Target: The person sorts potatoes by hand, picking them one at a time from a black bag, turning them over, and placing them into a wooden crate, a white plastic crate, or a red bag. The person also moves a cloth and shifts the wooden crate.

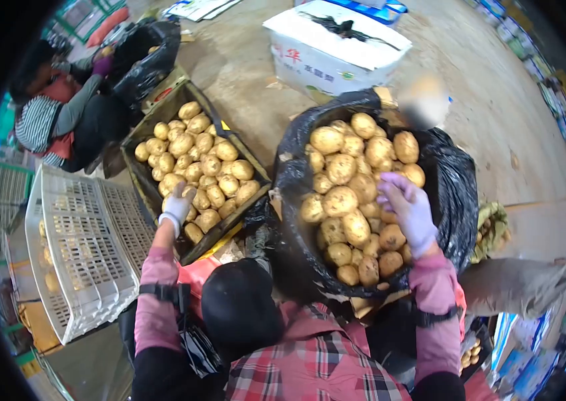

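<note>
1. Black plastic, thin and wrinkled, makes the large lining bag (456, 180) at the centre right of the frame; a heap of yellow-brown oval potatoes (341, 200) lies inside it.

2. The lilac-gloved right hand (412, 212) is over the right side of this heap. Its fingers are bent but loose, so the hand is half opened. If the fingertips touch a potato, I cannot tell.

3. At the centre left of the frame stands a brown rectangular box with dark inner walls (244, 152). It is set slantwise and holds a second heap of pale yellow oval potatoes (211, 165).

4. The pale-gloved left hand (177, 206) is at the lower left edge of the second heap, with its fingers close to the potatoes there — whether it grips one, I cannot tell.

5. Farther left are white slotted plastic crates (82, 234), tilted; through the slots some yellowish potatoes are seen.

6. In the upper left, another person in striped and grey clothes (41, 127) is bent low, with one purple-gloved hand (103, 65) at a shiny black plastic bag (139, 80).

7. Near the top, right of the middle, a white cardboard box with red and blue print (336, 67) stands on the floor (476, 73).
</note>
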A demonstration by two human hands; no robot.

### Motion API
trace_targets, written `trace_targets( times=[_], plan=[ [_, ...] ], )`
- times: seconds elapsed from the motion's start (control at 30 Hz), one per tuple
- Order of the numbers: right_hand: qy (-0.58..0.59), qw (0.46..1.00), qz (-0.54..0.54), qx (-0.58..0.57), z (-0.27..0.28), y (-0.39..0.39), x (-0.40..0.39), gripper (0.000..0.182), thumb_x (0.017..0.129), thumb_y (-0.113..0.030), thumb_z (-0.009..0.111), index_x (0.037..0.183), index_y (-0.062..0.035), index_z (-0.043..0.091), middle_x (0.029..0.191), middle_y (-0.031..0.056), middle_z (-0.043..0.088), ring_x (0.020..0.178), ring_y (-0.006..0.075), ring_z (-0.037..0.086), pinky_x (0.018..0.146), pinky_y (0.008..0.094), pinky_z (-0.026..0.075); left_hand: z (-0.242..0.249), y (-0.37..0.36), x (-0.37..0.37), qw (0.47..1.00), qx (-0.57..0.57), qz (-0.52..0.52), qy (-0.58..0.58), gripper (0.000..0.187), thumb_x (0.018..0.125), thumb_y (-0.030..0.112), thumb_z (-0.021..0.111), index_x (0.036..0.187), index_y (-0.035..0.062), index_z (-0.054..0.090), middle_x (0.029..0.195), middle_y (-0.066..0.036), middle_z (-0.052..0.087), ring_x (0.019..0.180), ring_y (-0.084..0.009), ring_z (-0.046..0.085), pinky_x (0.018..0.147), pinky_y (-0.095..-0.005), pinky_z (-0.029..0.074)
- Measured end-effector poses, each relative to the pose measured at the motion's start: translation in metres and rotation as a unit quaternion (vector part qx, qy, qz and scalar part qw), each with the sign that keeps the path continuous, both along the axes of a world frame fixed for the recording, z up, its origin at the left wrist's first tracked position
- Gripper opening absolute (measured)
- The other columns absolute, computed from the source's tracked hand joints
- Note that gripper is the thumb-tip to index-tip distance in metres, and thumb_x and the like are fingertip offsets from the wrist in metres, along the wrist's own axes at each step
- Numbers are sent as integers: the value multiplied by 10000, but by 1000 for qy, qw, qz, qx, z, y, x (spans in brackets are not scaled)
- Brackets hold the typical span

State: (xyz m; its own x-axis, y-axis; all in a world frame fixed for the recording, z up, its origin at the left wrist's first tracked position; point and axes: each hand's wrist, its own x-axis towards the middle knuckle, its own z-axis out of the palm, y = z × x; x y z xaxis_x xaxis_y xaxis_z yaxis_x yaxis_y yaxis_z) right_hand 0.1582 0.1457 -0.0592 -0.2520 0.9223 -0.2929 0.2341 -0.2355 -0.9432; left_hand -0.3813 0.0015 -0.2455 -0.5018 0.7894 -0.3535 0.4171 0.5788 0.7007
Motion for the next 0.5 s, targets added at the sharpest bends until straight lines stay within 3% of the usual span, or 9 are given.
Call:
trace_targets(
  times=[0.03,0.07,0.1,0.2,0.23,0.3,0.4,0.43,0.5],
  plan=[
    [-130,988,37,72,-10,5,3,372,947,-202,622,1282,-41,599,1044,101,701,868,200,688,755,270,528,52,5,33,990,29,-9,-140,631,1006,311,574,1467,-64,363,1443,-166,493,1342,-213,462,1112,-323,353],
    [-257,953,77,142,-20,10,4,413,910,-200,648,1293,-55,598,1063,127,707,920,251,696,816,310,540,139,12,88,987,-11,-30,-159,610,1005,291,581,1459,-65,380,1414,-130,513,1280,-190,493,1087,-298,366],
    [-322,929,110,147,-31,11,-2,454,878,-198,660,1307,-65,591,1130,159,684,995,277,677,887,331,520,164,8,108,981,75,-128,-125,577,1007,265,577,1467,-31,393,1398,-97,525,1228,-179,513,1063,-283,377],
    [-360,892,240,132,-53,-3,-40,543,822,-162,681,1350,-103,569,1305,195,587,1158,329,604,1005,405,473,269,-6,188,954,122,-270,-41,552,997,225,599,1474,17,413,1426,-77,522,1268,-181,488,1094,-309,357],
    [-431,832,276,216,-65,-14,-50,562,808,-141,683,1357,-126,564,1319,182,558,1156,348,589,990,432,482,294,-14,214,956,119,-250,-95,550,994,217,607,1466,6,417,1429,-85,519,1302,-196,465,1107,-322,349],
    [-514,731,301,332,-96,-21,-58,603,771,-124,706,1353,-183,560,1258,135,527,1121,379,557,940,495,498,298,-27,247,938,181,-251,-157,549,994,209,609,1458,-11,419,1422,-104,520,1313,-199,456,1113,-324,345],
    [-561,721,273,302,-136,-5,-70,623,743,-160,735,1339,-181,558,1181,137,536,1067,366,568,918,489,503,269,-35,278,916,189,-154,-318,530,995,169,604,1452,-23,417,1392,-113,534,1310,-193,453,1122,-311,332],
    [-574,726,291,243,-109,-8,-70,703,691,-254,805,1342,-169,551,1197,168,559,1101,372,580,940,463,498,255,-34,282,905,200,-122,-355,507,999,144,593,1442,-29,418,1281,-71,577,1149,-142,528,1003,-263,420],
    [-477,825,249,171,-89,-9,-63,768,655,-313,840,1344,-143,544,1227,192,562,1139,366,579,958,439,494,249,-32,277,920,172,-95,-340,505,986,125,601,1433,-29,423,1266,-66,571,1113,-112,531,937,-239,441]
  ],
)
